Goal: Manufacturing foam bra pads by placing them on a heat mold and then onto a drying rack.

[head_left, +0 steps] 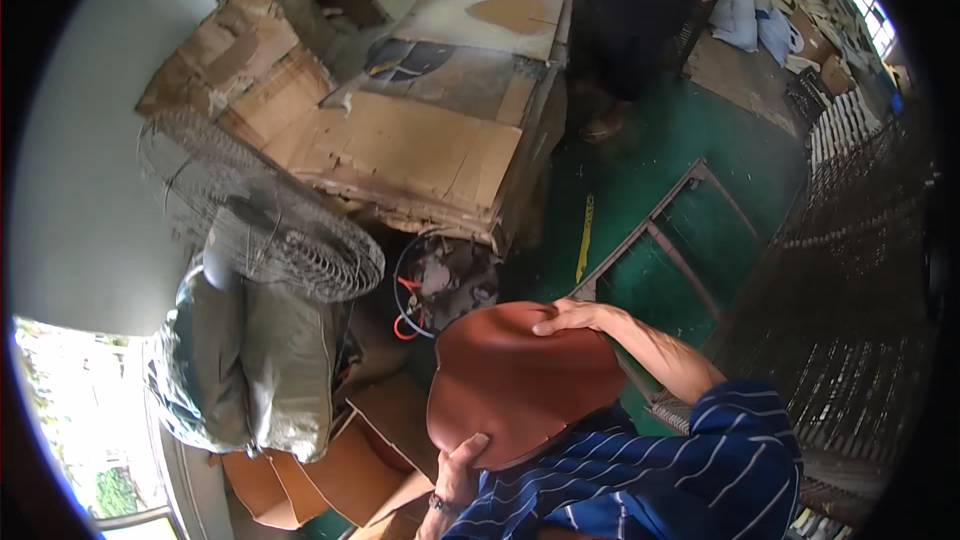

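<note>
The curved, reddish-brown leather piece (520, 380) is up off every surface, held in the air between both hands in front of the striped blue sleeve (680, 480). The right hand (575, 317) has its fingers clasped over the piece's top edge; the left hand (458, 470) grips its lower edge from beneath. So it is picked up but not yet set anywhere. Beyond the piece lies a cardboard-covered counter (420, 150); to its left stands a wire-caged fan (265, 215).

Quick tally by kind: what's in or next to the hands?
Brown leather piece: 1, held by left hand and right hand
Wire-caged fan: 1
Grey sack: 1
Metal frame: 1
Total: 4
</note>
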`<action>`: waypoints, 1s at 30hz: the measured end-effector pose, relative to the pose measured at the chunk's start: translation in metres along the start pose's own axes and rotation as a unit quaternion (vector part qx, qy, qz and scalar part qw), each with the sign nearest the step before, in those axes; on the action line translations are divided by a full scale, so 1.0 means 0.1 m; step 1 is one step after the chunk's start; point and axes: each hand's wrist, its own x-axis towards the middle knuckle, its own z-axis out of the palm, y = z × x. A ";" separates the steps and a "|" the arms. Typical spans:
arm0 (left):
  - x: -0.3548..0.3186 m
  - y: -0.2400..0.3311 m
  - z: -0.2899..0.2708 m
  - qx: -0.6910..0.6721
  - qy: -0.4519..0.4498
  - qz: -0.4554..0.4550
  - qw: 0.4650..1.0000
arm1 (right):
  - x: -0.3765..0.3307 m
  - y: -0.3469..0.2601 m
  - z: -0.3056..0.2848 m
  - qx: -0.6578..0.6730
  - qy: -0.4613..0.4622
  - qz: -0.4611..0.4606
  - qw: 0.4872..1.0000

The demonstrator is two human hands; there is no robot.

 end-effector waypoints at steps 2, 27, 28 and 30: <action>0.39 0.21 0.41 0.045 -0.046 -0.022 0.998 | -0.05 0.54 -0.41 0.147 0.072 -0.074 0.984; 3.21 1.48 2.91 0.097 -0.181 -0.135 0.969 | 0.11 0.67 -3.26 0.345 0.110 0.017 0.932; 3.38 1.49 2.98 0.094 -0.169 -0.137 0.971 | 0.26 0.69 -3.47 0.329 0.103 0.021 0.938; 3.67 1.59 3.16 0.084 -0.148 -0.141 0.975 | 0.56 0.65 -3.84 0.315 0.103 0.024 0.943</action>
